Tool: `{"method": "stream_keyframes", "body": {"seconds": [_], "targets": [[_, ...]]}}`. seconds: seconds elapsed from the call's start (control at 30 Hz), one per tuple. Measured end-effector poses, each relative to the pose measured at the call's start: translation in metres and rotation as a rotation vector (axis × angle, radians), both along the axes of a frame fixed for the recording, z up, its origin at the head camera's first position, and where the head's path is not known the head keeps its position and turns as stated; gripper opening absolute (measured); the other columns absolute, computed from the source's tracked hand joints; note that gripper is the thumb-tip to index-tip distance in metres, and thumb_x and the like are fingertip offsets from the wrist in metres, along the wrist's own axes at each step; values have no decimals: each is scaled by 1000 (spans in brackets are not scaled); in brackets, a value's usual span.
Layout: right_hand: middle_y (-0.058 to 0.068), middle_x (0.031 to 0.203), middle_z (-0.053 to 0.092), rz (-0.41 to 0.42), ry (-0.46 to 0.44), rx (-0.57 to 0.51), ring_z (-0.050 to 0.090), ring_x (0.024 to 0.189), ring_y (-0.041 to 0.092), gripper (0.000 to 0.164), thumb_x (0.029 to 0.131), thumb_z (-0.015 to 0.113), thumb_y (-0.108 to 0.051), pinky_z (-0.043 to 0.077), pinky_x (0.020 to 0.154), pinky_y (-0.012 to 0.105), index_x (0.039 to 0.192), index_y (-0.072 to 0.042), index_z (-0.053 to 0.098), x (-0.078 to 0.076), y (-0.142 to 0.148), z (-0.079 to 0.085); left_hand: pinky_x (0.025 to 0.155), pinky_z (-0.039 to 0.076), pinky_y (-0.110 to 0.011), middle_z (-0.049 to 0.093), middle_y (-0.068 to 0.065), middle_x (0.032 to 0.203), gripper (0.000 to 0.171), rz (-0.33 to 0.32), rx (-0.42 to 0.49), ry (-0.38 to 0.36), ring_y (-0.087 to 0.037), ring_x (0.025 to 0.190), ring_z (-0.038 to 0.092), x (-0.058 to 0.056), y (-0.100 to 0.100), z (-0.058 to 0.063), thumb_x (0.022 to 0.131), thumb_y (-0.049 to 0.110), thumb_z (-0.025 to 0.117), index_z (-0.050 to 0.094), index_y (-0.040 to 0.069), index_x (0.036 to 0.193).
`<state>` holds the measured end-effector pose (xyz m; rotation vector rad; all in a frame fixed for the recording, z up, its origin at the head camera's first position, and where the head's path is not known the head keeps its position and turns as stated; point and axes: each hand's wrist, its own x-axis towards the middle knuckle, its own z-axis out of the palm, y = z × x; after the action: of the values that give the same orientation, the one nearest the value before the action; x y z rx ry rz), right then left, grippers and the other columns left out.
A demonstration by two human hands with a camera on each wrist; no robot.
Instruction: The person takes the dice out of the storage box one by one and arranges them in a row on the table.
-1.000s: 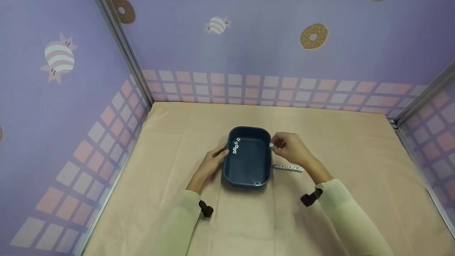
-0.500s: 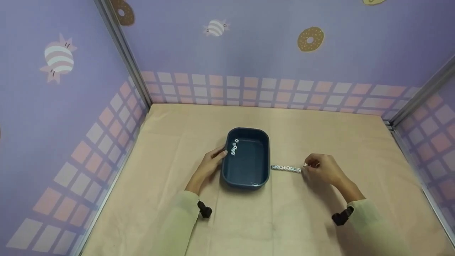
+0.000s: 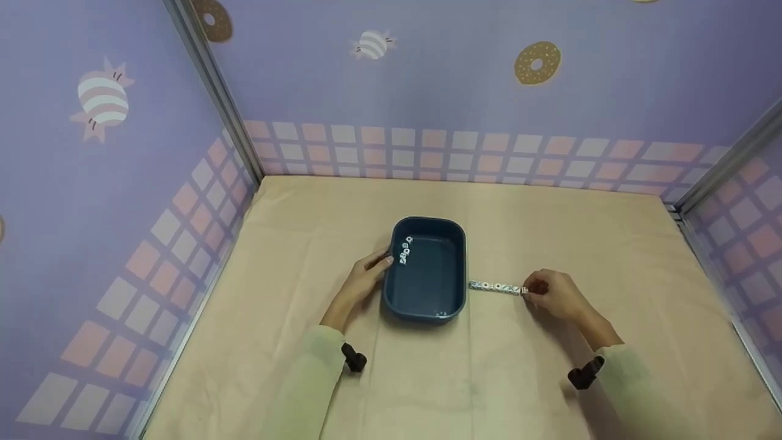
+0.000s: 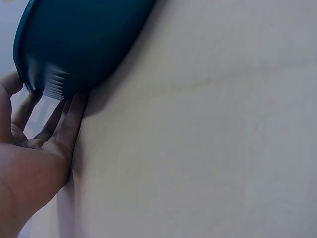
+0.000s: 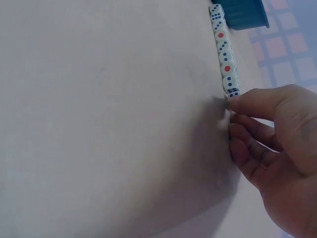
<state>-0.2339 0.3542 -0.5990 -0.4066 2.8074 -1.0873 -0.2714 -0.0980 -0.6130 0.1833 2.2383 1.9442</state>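
Observation:
A dark blue rectangular bin (image 3: 427, 293) sits on the cloth-covered table with several white dice (image 3: 405, 252) along its left inner side. My left hand (image 3: 359, 282) holds the bin's left side, thumb at the rim and fingers against the outer wall (image 4: 54, 74). To the right of the bin, a straight row of dice (image 3: 495, 287) runs across the cloth, showing blue and red dots. At the row's right end, my right hand (image 3: 559, 296) pinches one die (image 5: 234, 93) between thumb and fingertips, right up against the last die. The fingers partly hide that die.
A beige cloth (image 3: 415, 379) covers the table. Purple walls with a checked border (image 3: 434, 150) stand behind and at both sides, with metal posts (image 3: 214, 85) at the corners. The bin stands close to the row's left end.
My right hand has carried a die from the bin's right rim over to the right end of the row and lowered it there. My left hand has stayed on the bin.

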Motion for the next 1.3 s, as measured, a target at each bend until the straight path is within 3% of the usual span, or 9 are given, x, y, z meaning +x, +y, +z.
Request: {"method": "stream_keyframes", "body": {"seconds": [0.63,0.87,1.3], "targets": [[9,99,65,-48,-12,-62,57,84,23,17,93,80,-3,49,64,23,109,-3,76,1,-2,-11,124,36,-44,52,-9,160,51,-6,36,23,-29,151,43,-2,0,-1,108,31,63,56,10,154],[7,99,64,-43,2,-30,57,83,22,15,94,80,-5,48,66,24,109,-6,77,1,-3,-12,119,42,-48,44,-10,165,55,-35,68,-21,-35,151,43,0,-1,-1,109,35,62,52,12,158],[7,99,64,-52,17,-55,55,83,22,15,94,80,-5,49,64,24,109,-7,78,0,-4,-16,127,30,-47,47,-7,164,52,-12,41,4,-31,156,35,-2,0,-1,109,33,62,54,12,156]]}}
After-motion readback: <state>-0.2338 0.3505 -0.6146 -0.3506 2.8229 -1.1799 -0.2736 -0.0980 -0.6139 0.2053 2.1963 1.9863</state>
